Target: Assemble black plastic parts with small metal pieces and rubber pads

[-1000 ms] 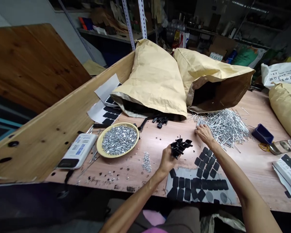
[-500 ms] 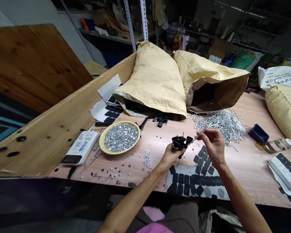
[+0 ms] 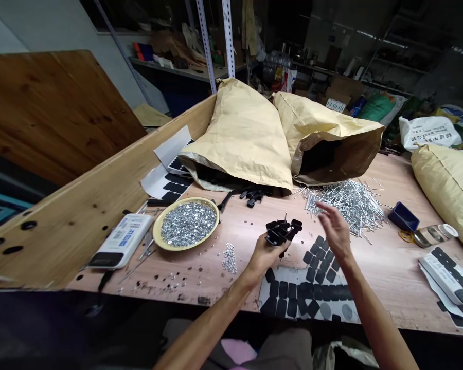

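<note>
My left hand [image 3: 263, 258] is closed around a cluster of black plastic parts [image 3: 278, 232], with a thin metal pin [image 3: 285, 217] standing up out of them. To its right, my right hand [image 3: 335, 232] is in the air with its fingers apart and nothing visible in them. Just beyond that hand lies a heap of silver metal pins [image 3: 349, 203]. Below both hands, black rounded pads [image 3: 320, 261] lie in rows on the table, and more sit on a pale backing sheet [image 3: 266, 289].
Left of my hands are a yellow bowl [image 3: 158, 237] of small metal washers, loose washers [image 3: 229, 258] and a white device [image 3: 121, 241]. Large paper sacks [image 3: 243, 139] lie behind. A dark blue scoop-like box [image 3: 404, 217] and a clear jar [image 3: 434, 235] are at the right.
My right hand has let go of the pin it held at the black parts and moved slightly away, its fingers now spread. My left hand still grips the parts. The view has shifted a little.
</note>
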`<state>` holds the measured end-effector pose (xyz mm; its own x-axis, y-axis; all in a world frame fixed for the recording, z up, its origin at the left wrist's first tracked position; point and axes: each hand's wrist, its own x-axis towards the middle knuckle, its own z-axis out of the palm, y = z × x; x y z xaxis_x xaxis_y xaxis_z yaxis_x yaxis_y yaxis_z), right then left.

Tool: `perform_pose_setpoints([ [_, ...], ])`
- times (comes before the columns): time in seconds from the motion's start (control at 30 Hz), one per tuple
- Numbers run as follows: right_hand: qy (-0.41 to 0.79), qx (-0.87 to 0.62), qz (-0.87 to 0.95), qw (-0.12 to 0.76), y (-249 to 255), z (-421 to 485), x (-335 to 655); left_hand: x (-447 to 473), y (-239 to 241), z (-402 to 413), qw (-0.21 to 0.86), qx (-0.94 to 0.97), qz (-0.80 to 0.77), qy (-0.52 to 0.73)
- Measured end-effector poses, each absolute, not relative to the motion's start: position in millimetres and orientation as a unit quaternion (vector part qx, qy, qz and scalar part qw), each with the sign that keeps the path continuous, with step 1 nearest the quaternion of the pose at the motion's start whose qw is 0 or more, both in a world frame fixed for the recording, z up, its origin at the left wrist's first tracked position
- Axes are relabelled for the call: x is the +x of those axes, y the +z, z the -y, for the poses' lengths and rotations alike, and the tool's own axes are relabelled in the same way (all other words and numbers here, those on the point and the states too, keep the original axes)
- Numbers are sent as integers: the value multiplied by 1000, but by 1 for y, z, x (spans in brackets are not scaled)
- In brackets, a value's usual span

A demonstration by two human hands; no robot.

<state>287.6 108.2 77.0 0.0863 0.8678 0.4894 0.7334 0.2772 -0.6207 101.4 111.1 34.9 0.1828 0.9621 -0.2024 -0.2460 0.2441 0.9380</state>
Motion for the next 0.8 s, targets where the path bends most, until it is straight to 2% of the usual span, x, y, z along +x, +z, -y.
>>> perform_pose_setpoints([
  [0.07,6,-663,644,381,68,-124,316,97,33,-113,630,420,-444,478],
  [0.17,-65,-700,684,193,46,-148,344,94,32,-116,613,453,-445,471],
  [0.27,-88,-663,744,9,23,-168,347,99,30,-119,603,464,-450,467],
  [0.37,-118,-605,781,-100,10,-186,340,105,28,-118,605,468,-448,462],
  [0.43,-128,-583,793,-122,6,-196,337,106,28,-117,608,470,-443,461],
  [0.67,-154,-583,792,-100,6,-201,341,96,36,-124,611,454,-467,449],
  [0.8,-173,-554,805,-126,5,-195,344,96,35,-121,622,446,-456,455],
])
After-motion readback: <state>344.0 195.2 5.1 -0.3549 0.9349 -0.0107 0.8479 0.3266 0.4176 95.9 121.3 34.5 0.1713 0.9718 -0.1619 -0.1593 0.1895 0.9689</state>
